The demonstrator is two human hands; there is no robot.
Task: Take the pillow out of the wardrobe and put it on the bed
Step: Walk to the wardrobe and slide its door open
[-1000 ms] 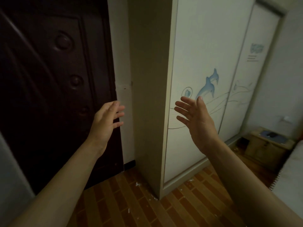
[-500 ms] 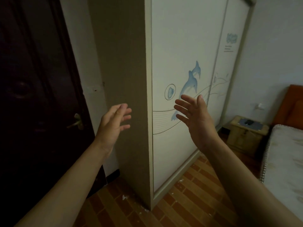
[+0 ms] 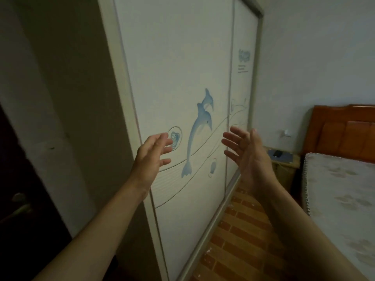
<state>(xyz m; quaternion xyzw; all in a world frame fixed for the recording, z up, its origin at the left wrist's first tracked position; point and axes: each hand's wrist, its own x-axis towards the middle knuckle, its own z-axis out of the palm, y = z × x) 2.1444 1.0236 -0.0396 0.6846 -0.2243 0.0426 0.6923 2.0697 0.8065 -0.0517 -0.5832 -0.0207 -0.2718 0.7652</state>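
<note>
A tall white wardrobe (image 3: pixel 178 63) with sliding doors and blue dolphin artwork fills the middle of the view; both doors are shut, so no pillow is visible. My left hand (image 3: pixel 151 157) is raised in front of the near door's left edge, fingers straight and empty. My right hand (image 3: pixel 246 157) is held up, palm facing left, in front of the seam between the two doors, also empty. Neither hand clearly touches the wardrobe. The bed (image 3: pixel 341 191), a bare patterned mattress with an orange-brown wooden headboard, lies at the right.
A small wooden bedside table (image 3: pixel 284 165) with a dark item on top stands between the wardrobe's far end and the bed. A dark door (image 3: pixel 18 209) with a handle is at the left. Brown brick-pattern flooring (image 3: pixel 243 236) runs between wardrobe and bed.
The view has swung to the right, from the dark door toward the wardrobe front and the bed. Both hands stay raised and open, now in front of the wardrobe doors.
</note>
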